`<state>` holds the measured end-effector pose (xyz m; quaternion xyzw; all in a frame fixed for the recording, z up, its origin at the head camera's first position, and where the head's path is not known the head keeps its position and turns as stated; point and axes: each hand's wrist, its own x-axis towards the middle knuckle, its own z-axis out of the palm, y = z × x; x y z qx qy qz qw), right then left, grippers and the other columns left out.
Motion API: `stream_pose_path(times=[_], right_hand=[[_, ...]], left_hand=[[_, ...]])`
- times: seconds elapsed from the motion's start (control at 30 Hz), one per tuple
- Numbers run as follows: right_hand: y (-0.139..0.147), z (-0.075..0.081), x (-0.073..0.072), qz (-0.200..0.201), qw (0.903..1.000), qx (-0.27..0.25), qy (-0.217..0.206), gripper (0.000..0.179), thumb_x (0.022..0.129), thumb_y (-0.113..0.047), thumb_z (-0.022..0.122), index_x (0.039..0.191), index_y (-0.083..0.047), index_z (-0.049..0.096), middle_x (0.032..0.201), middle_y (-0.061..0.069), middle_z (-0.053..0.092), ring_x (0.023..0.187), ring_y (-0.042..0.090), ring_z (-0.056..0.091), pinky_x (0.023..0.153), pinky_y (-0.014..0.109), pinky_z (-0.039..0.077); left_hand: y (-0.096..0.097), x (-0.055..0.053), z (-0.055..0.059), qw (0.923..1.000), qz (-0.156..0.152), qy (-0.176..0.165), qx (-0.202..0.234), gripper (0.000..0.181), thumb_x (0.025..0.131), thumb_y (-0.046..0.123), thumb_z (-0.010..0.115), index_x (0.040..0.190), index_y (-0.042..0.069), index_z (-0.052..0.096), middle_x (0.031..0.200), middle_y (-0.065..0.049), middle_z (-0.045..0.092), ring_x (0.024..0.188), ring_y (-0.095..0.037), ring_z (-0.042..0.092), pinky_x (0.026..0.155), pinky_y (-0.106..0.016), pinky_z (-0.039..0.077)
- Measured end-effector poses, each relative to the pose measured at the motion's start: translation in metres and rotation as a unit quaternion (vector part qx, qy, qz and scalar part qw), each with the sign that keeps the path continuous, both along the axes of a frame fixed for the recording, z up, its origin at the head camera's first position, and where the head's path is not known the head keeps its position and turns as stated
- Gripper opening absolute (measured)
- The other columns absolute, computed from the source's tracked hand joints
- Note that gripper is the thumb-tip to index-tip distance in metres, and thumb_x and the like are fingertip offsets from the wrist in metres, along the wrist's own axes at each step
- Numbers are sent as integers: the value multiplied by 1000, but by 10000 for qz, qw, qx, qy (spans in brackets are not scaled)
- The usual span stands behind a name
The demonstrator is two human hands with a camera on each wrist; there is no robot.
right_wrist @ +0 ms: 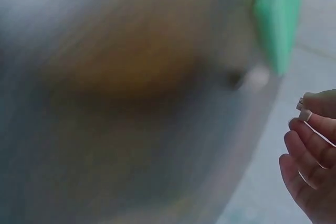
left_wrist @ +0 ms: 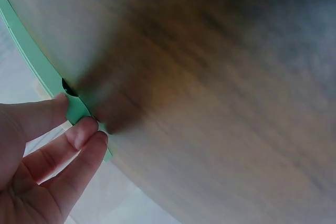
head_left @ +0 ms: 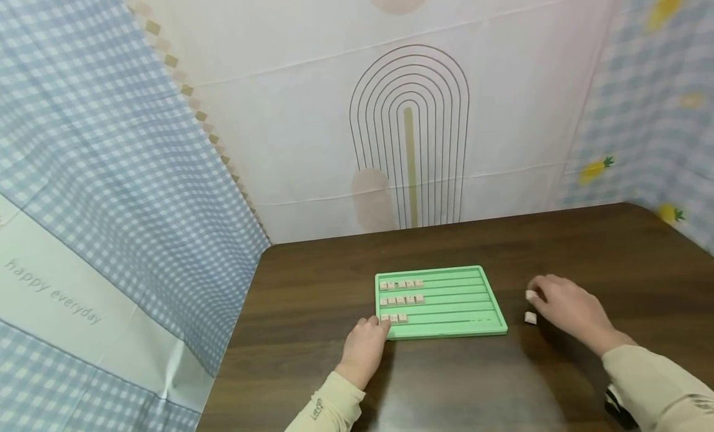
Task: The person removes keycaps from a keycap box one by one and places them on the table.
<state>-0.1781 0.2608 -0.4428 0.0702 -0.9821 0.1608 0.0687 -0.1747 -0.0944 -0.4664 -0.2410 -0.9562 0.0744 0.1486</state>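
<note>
On my head feed I see the green tray (head_left: 454, 299) on the table (head_left: 312, 308), a loose tile (head_left: 530, 318) at its three o'clock; my left wrist feed shows the left hand (left_wrist: 50, 157), fingers gripping the tray's edge, my right, the right hand (right_wrist: 323, 179) pinching a second tile (right_wrist: 300, 105).

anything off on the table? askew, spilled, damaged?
Two minor things: a loose tile lies on the table, off the green tray where most sit, near the right hand; and the top row of tiles seems to have a small gap after the second from the left, breaking its spacing. No spill or damage visible.
</note>
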Motion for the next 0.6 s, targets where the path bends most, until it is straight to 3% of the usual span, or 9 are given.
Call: stream_pose_path(times=[0.2,0.6], right_hand=[[27,-22,10,-41,9982,109,-580,13,85,-20,63,93,-9,64,86,5,62,70,18,56,53,36,44],[27,-28,15,19,9984,110,-548,11,81,-16,66,91,-11,64,85,2,59,67,13,51,53,33,42]], left_hand=[[-3,1,-1,9999,-26,-37,154,18,80,4,63,93,16,64,81,-3,63,67,-17,55,60,-23,51],[-1,2,2,9985,-262,367,316,9,81,8,64,87,14,65,75,-3,62,62,-17,54,57,-23,50]])
